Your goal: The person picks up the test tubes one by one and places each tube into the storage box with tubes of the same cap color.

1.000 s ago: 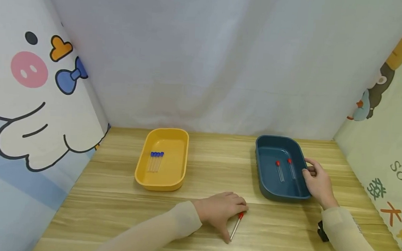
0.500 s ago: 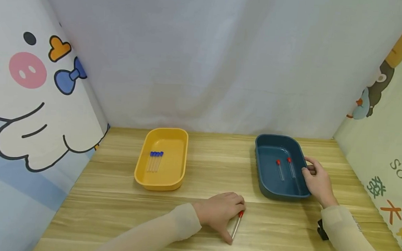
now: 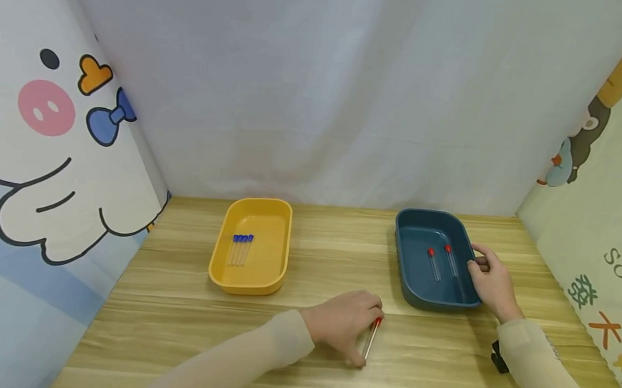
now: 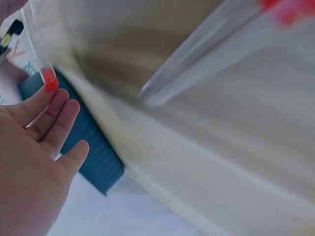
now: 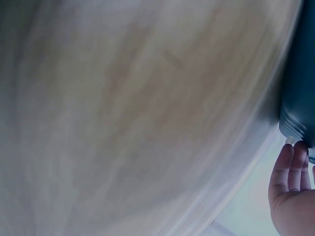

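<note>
A clear test tube with a red cap [image 3: 371, 340] is pinched lengthwise by my left hand [image 3: 340, 322], thumb at its bottom end and fingertips at the cap. In the left wrist view, that red cap [image 4: 49, 79] meets a fingertip, and more red-capped tubes [image 4: 197, 54] lie close to the camera; the head view hides these behind the arm. My right hand [image 3: 494, 286] grips the right rim of the dark blue tray [image 3: 442, 293], thumb over the edge. Inside that tray lie two red-capped tubes [image 3: 434, 266]. The right wrist view shows fingers [image 5: 295, 167] against the tray's outer wall.
A yellow tray [image 3: 271, 250] stands to the left, holding several blue-capped tubes [image 3: 239, 251] side by side. Behind the wooden table [image 3: 340, 247] hangs a pale curtain [image 3: 315, 101]. Printed panels flank both sides. A black object [image 3: 499, 357] shows beside the right sleeve.
My left hand has shifted slightly away from the table's front edge, and the red-capped tube has moved with it. The right hand and both trays stay where they were.
</note>
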Action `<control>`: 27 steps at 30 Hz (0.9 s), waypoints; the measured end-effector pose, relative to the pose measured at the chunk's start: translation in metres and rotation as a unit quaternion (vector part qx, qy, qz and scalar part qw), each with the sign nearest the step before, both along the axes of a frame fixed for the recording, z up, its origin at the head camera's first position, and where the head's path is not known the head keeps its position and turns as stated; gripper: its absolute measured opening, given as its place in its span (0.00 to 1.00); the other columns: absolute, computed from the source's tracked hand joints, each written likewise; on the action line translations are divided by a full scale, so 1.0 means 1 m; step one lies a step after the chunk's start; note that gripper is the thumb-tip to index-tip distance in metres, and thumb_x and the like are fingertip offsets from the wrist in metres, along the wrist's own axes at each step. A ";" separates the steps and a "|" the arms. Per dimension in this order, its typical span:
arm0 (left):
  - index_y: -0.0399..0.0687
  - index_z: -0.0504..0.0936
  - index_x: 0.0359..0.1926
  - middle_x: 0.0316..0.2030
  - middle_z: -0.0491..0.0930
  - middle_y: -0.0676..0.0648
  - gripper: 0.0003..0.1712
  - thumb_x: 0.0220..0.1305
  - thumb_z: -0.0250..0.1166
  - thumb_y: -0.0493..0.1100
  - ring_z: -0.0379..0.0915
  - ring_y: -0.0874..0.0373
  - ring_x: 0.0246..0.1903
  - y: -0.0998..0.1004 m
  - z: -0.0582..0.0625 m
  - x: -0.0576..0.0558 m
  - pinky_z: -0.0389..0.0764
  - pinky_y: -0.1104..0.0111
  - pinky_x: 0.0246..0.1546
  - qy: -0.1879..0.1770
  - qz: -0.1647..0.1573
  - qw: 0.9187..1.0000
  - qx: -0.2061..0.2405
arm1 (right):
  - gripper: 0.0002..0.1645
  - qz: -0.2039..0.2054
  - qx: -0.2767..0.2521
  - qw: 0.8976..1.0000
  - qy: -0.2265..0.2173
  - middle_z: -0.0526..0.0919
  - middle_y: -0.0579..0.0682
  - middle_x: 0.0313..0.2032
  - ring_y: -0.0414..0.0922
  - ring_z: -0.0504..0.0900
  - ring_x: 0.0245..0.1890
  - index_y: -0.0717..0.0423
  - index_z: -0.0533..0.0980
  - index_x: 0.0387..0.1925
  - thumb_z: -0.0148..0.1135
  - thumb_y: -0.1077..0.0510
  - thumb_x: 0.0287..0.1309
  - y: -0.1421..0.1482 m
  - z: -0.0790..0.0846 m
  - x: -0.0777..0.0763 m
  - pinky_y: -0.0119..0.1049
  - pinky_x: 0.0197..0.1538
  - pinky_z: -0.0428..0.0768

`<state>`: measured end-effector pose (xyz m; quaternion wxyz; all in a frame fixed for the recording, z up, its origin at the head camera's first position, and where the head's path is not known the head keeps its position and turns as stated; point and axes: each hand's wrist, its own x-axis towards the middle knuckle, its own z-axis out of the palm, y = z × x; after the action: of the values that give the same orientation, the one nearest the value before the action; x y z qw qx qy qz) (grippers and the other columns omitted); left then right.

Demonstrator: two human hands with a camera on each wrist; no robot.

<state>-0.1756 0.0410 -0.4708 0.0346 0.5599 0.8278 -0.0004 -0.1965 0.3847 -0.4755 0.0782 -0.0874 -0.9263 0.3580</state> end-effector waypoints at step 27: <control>0.45 0.71 0.72 0.68 0.72 0.49 0.54 0.53 0.74 0.70 0.69 0.56 0.67 0.036 0.054 -0.048 0.71 0.67 0.72 -0.048 0.087 0.993 0.062 | 0.29 -0.002 -0.008 1.000 0.001 0.78 0.69 0.54 0.56 0.78 0.51 0.61 0.65 0.74 0.48 0.56 0.78 0.000 -0.001 0.001 0.18 0.35 0.70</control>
<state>-0.2233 0.0771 -0.4168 0.0393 0.4858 0.8695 0.0803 -0.1960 0.3842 -0.4762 0.0796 -0.0893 -0.9233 0.3650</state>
